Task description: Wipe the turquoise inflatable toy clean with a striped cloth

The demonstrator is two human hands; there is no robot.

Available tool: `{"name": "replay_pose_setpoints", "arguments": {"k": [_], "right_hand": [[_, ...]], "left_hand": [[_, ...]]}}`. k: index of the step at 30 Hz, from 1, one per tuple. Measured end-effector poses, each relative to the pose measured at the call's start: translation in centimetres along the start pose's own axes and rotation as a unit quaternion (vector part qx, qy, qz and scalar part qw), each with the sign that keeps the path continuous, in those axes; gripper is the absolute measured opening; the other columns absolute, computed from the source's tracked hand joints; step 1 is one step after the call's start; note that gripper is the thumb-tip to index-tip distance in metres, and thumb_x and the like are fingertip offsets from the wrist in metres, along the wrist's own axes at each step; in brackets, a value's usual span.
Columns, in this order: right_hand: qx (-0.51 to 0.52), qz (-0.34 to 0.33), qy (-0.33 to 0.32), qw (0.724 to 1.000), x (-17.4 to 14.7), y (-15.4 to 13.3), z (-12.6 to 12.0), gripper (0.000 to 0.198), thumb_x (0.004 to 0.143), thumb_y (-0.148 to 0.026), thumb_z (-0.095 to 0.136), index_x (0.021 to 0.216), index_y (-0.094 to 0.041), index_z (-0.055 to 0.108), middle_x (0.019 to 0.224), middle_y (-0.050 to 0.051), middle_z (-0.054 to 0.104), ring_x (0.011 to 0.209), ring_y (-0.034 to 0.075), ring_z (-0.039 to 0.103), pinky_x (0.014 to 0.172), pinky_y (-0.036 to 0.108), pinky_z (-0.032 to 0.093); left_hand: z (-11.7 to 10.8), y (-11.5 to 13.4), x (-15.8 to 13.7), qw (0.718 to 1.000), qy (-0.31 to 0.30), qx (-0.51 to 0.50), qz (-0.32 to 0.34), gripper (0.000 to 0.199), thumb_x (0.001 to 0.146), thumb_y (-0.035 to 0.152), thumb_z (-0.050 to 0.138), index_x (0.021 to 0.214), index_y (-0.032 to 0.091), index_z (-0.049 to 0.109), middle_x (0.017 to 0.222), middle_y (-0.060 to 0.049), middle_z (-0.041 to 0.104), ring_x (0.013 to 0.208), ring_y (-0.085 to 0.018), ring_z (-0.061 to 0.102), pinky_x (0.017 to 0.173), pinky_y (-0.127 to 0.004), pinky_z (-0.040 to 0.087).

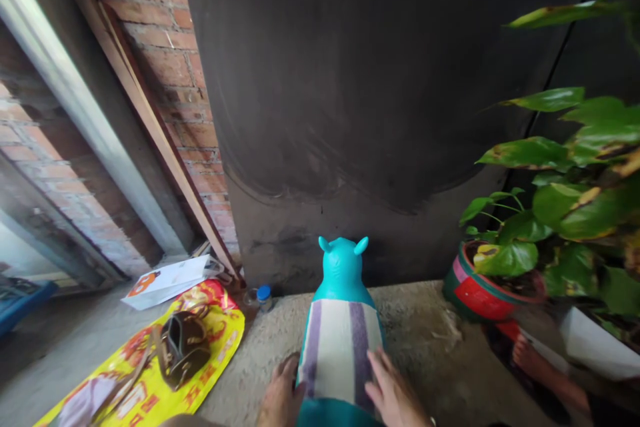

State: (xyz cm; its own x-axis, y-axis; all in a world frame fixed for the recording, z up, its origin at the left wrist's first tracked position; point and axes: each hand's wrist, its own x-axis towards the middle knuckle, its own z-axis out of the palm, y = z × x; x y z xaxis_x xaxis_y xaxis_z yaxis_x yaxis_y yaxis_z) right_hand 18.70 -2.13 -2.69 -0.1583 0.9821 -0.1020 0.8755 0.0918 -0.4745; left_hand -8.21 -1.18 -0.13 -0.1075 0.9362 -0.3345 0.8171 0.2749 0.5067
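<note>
A turquoise inflatable animal hopper toy (pixel 342 274) with two small ears stands in front of me, its head facing the dark panel. Over its back lies a white cloth cover (pixel 331 340) with purple stripes. My left hand (pixel 281 395) is against the left side of the toy, its thumb apart from its fingers. On the right edge of the cover rests my right hand (pixel 395 392), fingers stretched out and spread. Neither hand is closed around anything. The toy's lower part is hidden.
A yellow printed bag (pixel 220 347) lies on the floor at left, with a brown handbag (pixel 184 347) on it. Behind are a white paper bag (pixel 170 280) and a blue-lidded jar (pixel 265 298). At right are a potted plant (pixel 483 294) and a person's foot (pixel 535 360).
</note>
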Motion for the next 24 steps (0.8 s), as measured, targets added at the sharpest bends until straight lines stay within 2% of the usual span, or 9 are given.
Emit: {"name": "replay_pose_setpoints", "arguments": {"k": [3, 4, 6, 9, 12, 14, 18, 21, 24], "right_hand": [[0.035, 0.028, 0.176, 0.983, 3.7, -1.6, -0.1, 0.059, 0.096, -0.044, 0.026, 0.143, -0.01, 0.037, 0.151, 0.019, 0.032, 0.139, 0.024, 0.032, 0.109, 0.04, 0.036], [0.041, 0.041, 0.212, 0.976, 4.7, -2.0, 0.4, 0.062, 0.096, -0.047, 0.022, 0.144, -0.01, 0.035, 0.152, 0.019, 0.029, 0.14, 0.025, 0.028, 0.109, 0.042, 0.037], [0.033, 0.058, 0.24, 0.969, 6.2, -2.3, 2.5, 0.065, 0.096, -0.051, 0.02, 0.145, -0.01, 0.034, 0.153, 0.019, 0.027, 0.141, 0.028, 0.025, 0.107, 0.045, 0.04], [-0.034, 0.085, 0.195, 0.976, 7.5, -2.2, 6.7, 0.059, 0.095, -0.048, 0.025, 0.142, -0.016, 0.04, 0.152, 0.016, 0.03, 0.14, 0.034, 0.027, 0.102, 0.055, 0.041], [-0.118, 0.128, 0.138, 0.975, 9.0, -2.4, 8.7, 0.052, 0.092, -0.037, 0.032, 0.141, -0.025, 0.044, 0.153, 0.011, 0.029, 0.139, 0.039, 0.026, 0.101, 0.064, 0.036], [-0.151, 0.127, 0.123, 0.972, 10.4, -2.7, 8.3, 0.053, 0.092, -0.033, 0.033, 0.144, -0.026, 0.038, 0.156, 0.011, 0.021, 0.141, 0.039, 0.019, 0.104, 0.064, 0.032], [-0.174, 0.108, 0.109, 0.973, 13.3, -3.1, 6.2, 0.055, 0.093, -0.033, 0.034, 0.147, -0.021, 0.031, 0.157, 0.015, 0.012, 0.143, 0.038, 0.008, 0.108, 0.062, 0.025], [-0.177, 0.108, 0.105, 0.973, 14.2, -3.3, 5.4, 0.055, 0.094, -0.034, 0.033, 0.147, -0.022, 0.03, 0.158, 0.014, 0.01, 0.143, 0.037, 0.007, 0.108, 0.063, 0.024], [-0.172, 0.122, 0.091, 0.973, 13.6, -3.9, 5.3, 0.054, 0.095, -0.033, 0.032, 0.148, -0.025, 0.026, 0.158, 0.012, 0.012, 0.143, 0.037, 0.011, 0.106, 0.062, 0.029]], "left_hand": [[2.5, 0.9, 1.9, 0.998, 0.041, 0.017, 0.041, 0.054, 0.086, 0.027, 0.041, 0.138, 0.013, 0.042, 0.146, -0.013, 0.046, 0.136, -0.02, 0.041, 0.114, -0.033, 0.032], [3.5, 1.2, 2.6, 0.996, 0.07, 0.022, 0.052, 0.055, 0.088, 0.03, 0.039, 0.14, 0.013, 0.04, 0.148, -0.013, 0.044, 0.139, -0.021, 0.037, 0.116, -0.036, 0.03], [5.6, 1.6, 4.0, 0.988, 0.117, 0.034, 0.09, 0.055, 0.088, 0.033, 0.038, 0.141, 0.014, 0.039, 0.149, -0.011, 0.042, 0.141, -0.023, 0.032, 0.117, -0.042, 0.031], [8.1, 2.4, 5.6, 0.987, 0.085, 0.073, 0.118, 0.056, 0.088, 0.035, 0.04, 0.141, 0.017, 0.039, 0.151, -0.009, 0.037, 0.143, -0.025, 0.027, 0.116, -0.045, 0.033], [9.0, 3.9, 6.9, 0.99, 0.02, 0.132, 0.054, 0.056, 0.088, 0.031, 0.039, 0.142, 0.019, 0.032, 0.154, -0.012, 0.025, 0.143, -0.028, 0.024, 0.114, -0.049, 0.034], [8.8, 5.0, 7.8, 0.987, 0.011, 0.156, 0.024, 0.056, 0.089, 0.03, 0.036, 0.143, 0.021, 0.025, 0.156, -0.012, 0.019, 0.144, -0.029, 0.02, 0.113, -0.051, 0.032], [7.8, 6.5, 9.7, 0.988, 0.014, 0.154, 0.027, 0.057, 0.092, 0.032, 0.031, 0.145, 0.022, 0.015, 0.158, -0.01, 0.009, 0.146, -0.03, 0.008, 0.116, -0.051, 0.026], [7.4, 6.6, 10.6, 0.991, 0.005, 0.134, 0.03, 0.058, 0.093, 0.036, 0.028, 0.145, 0.022, 0.009, 0.158, -0.009, 0.003, 0.146, -0.029, 0.003, 0.117, -0.049, 0.023], [7.1, 6.4, 10.2, 0.992, -0.009, 0.12, 0.031, 0.058, 0.093, 0.039, 0.025, 0.145, 0.022, 0.006, 0.159, -0.008, 0.001, 0.147, -0.027, 0.001, 0.117, -0.048, 0.022]]}}
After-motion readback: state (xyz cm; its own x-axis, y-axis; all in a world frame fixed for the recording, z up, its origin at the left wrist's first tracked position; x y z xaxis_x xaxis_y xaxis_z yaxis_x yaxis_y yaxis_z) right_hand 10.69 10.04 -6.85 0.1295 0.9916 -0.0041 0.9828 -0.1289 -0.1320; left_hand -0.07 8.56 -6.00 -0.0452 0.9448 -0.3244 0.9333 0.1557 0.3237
